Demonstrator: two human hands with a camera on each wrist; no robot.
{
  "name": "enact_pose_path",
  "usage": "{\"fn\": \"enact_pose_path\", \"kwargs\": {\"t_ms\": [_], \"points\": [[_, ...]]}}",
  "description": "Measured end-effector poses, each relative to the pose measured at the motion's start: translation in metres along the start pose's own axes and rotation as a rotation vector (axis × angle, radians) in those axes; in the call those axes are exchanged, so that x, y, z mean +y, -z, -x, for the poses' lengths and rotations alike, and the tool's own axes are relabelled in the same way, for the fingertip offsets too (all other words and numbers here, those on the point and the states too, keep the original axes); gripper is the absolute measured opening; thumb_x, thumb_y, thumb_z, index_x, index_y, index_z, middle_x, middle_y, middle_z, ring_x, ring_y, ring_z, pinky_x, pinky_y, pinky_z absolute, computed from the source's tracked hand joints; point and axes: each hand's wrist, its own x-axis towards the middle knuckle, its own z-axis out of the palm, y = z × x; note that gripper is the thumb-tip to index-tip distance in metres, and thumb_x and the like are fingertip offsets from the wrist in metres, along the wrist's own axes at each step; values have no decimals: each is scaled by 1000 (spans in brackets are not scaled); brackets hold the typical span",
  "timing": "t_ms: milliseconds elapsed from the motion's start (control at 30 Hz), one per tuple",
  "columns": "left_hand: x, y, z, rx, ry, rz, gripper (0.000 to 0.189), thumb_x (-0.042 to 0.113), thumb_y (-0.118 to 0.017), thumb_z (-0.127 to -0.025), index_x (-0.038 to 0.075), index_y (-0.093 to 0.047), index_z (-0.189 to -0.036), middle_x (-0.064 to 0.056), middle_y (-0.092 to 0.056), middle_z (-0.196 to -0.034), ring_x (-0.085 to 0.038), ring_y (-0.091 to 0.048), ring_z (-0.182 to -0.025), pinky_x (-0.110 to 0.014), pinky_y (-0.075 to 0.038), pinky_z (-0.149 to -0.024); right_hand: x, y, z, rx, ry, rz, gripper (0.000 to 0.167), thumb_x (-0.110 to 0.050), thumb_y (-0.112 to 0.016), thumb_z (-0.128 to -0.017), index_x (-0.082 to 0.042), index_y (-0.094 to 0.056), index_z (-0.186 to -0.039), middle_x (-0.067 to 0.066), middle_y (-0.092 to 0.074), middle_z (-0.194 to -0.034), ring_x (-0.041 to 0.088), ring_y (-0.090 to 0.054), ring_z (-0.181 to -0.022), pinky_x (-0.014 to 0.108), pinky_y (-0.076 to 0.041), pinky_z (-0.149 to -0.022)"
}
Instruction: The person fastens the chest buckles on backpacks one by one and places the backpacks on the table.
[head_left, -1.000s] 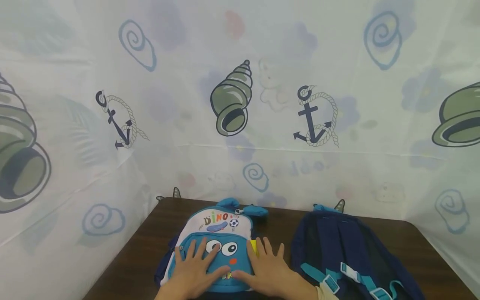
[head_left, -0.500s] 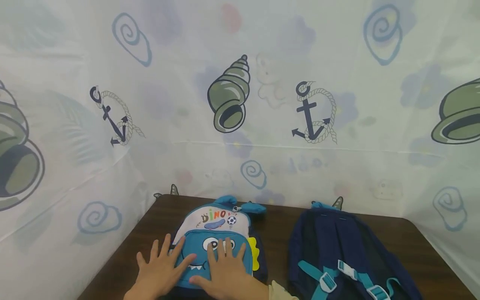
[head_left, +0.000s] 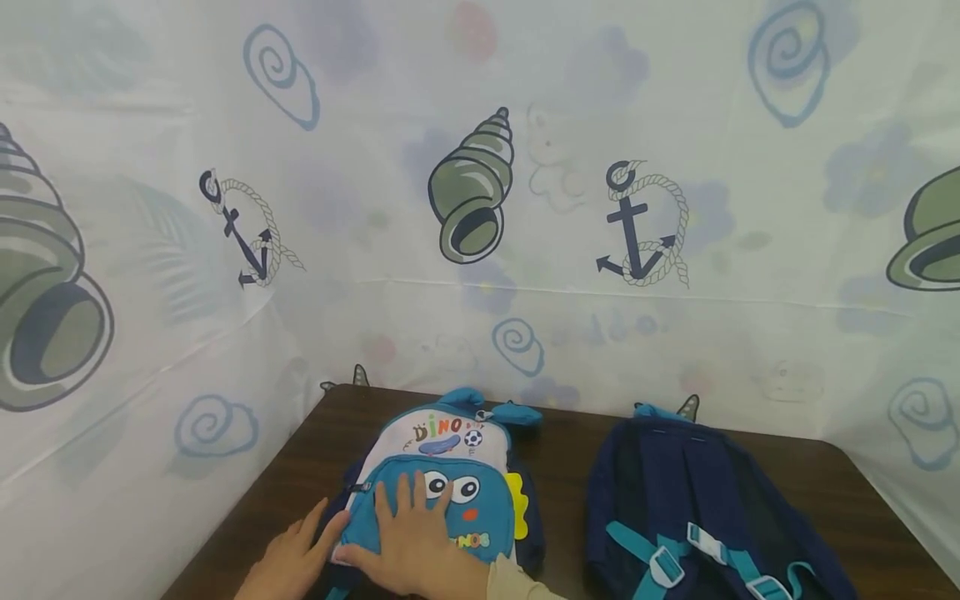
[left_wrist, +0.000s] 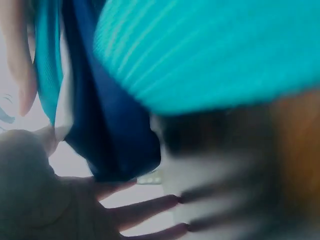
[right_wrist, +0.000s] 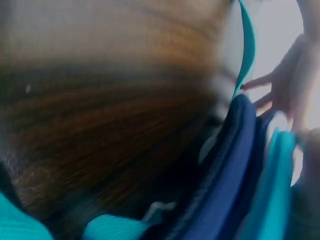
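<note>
A child's small backpack (head_left: 487,492) lies front side up on the table, with a white top printed "DINO", a blue pocket with cartoon eyes and yellow scallops at its right edge. My right hand (head_left: 420,542) rests with straight, spread fingers on the left part of that pocket, covering some of the face. At the bag's lower left edge is my left hand (head_left: 288,554), fingers extended along its side. In the left wrist view, the bag's navy side (left_wrist: 110,115) overlaps the spread fingers (left_wrist: 150,207). The right wrist view shows the bag's edge (right_wrist: 225,185) against the wood.
A second navy backpack (head_left: 675,475) lies to the right, its back panel up, with turquoise straps and white buckles (head_left: 705,543). Both bags are on a dark brown table (head_left: 562,450). A pale curtain (head_left: 360,167) printed with shells and anchors hangs behind and at the left.
Both hands have moved left across the dinosaur backpack. The left hand has gone from its front to its left side; the right hand has shifted from the right edge to the left part.
</note>
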Motion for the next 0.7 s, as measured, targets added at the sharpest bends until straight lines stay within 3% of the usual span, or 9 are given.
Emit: {"fn": "enact_pose_path", "kwargs": {"t_ms": [133, 233, 333, 600, 700], "points": [[0, -5, -3, -18, -46, 179, 97, 72, -22, -98, -11, -27, -150, -40, -39, -145, -61, -41, -128, -74, -39, -92, 10, -8, -9, 13, -23, -52, 97, -91, -23, -81, -31, -30, -157, 1, -26, -165, 37, -22, -152, 73, -23, -112], [4, -6, -6, -34, -60, 304, 93, 70, -28, -99, -7, -25, -150, -38, -44, -142, -53, -52, -121, -68, -45, -91, 13, -14, -12, 24, -11, -63, 98, -91, -21, -81, -29, -30, -157, 3, -25, -166, 38, -23, -152, 75, -21, -111], [9, -8, -9, -11, -62, 358, 90, 70, -36, -97, -2, -26, -151, -35, -44, -142, -47, -55, -118, -65, -47, -91, 14, -17, -12, 44, 6, -62, 98, -91, -20, -82, -28, -31, -157, 5, -27, -165, 39, -25, -151, 76, -22, -110], [17, -13, -13, 170, -63, 464, 64, 53, -45, -103, 3, -44, -143, -34, -45, -143, -49, -50, -123, -67, -42, -97, 14, -21, -14, 31, -10, -88, 96, -90, -18, -84, -29, -31, -157, 4, -27, -165, 39, -25, -151, 75, -22, -110], [18, -14, -11, 203, -61, 494, 54, 43, -46, -105, 4, -46, -142, -32, -44, -144, -49, -47, -127, -69, -37, -102, 14, -22, -16, 25, -19, -110, 95, -89, -19, -85, -28, -32, -156, 5, -29, -164, 39, -26, -150, 76, -22, -109]]}}
